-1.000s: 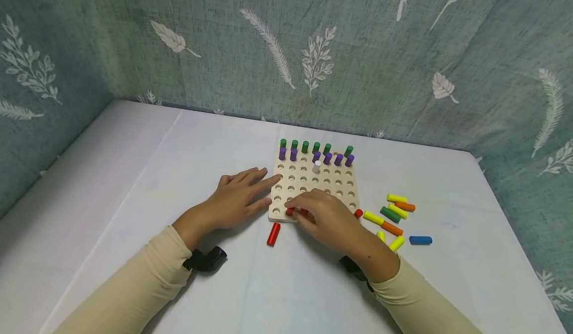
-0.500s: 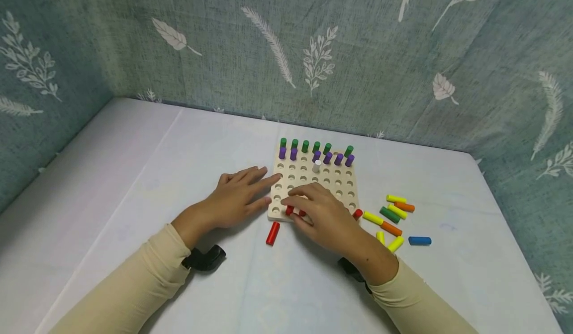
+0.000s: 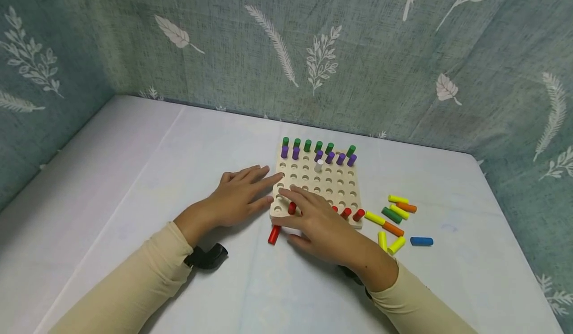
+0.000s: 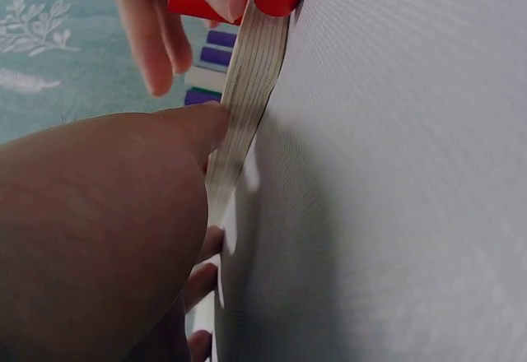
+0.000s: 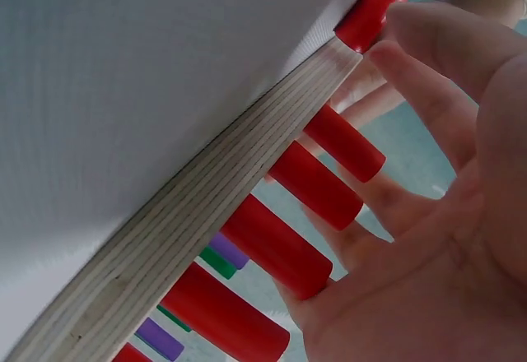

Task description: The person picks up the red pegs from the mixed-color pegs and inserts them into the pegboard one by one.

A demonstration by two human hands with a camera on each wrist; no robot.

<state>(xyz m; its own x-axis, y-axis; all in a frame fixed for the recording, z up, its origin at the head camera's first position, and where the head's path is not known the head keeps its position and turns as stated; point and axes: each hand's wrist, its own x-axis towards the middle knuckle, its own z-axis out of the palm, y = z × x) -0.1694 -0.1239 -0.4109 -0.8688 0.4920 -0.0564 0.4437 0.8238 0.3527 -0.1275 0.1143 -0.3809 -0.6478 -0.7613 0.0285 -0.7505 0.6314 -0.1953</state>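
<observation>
A wooden pegboard (image 3: pixel 334 176) lies on the white cloth. Along its near edge stands a row of red pegs (image 3: pixel 346 213), partly hidden by my right hand (image 3: pixel 329 229). That hand reaches over the near left corner with fingers spread, its index fingertip and thumb at a loose red peg (image 3: pixel 274 235) on the cloth. In the right wrist view, the thumb overlaps the end of this loose peg (image 5: pixel 375 8). My left hand (image 3: pixel 241 199) lies flat beside the board, its fingertips touching the left edge. Green pegs (image 3: pixel 308 146) and purple pegs (image 3: pixel 330 158) fill much of the two far rows.
A single white peg (image 3: pixel 319 166) stands in the third row. Right of the board lie loose pegs: several yellow pegs (image 3: pixel 396 246), an orange peg (image 3: pixel 394 229) and another, a green peg (image 3: pixel 391 215) and a blue peg (image 3: pixel 422 241). A patterned curtain (image 3: pixel 233 60) hangs behind.
My right hand has let go of the red peg standing in the near row, spread its fingers and moved left and nearer, to the loose red peg. The left hand stays put.
</observation>
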